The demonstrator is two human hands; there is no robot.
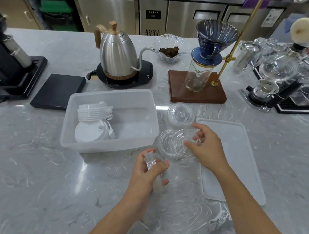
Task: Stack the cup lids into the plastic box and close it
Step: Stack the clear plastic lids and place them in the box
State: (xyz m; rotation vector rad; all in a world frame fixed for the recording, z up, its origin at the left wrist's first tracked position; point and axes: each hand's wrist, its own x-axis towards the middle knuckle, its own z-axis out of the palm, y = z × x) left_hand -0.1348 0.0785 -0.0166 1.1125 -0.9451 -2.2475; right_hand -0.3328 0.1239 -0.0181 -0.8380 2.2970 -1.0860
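A translucent plastic box stands open on the marble counter. Inside at its left lie a stack of white cup lids and another white lid leaning below them. My left hand grips a small stack of clear lids on edge, in front of the box's right corner. My right hand pinches a clear lid, tilted over another clear lid on the counter. A further stack of clear lids sits behind them. The box's flat cover lies to the right.
Behind the box stand a steel gooseneck kettle on a black base, a black scale, a glass bowl and a blue dripper on a wooden stand. Glassware crowds the far right; a black grinder is at far left.
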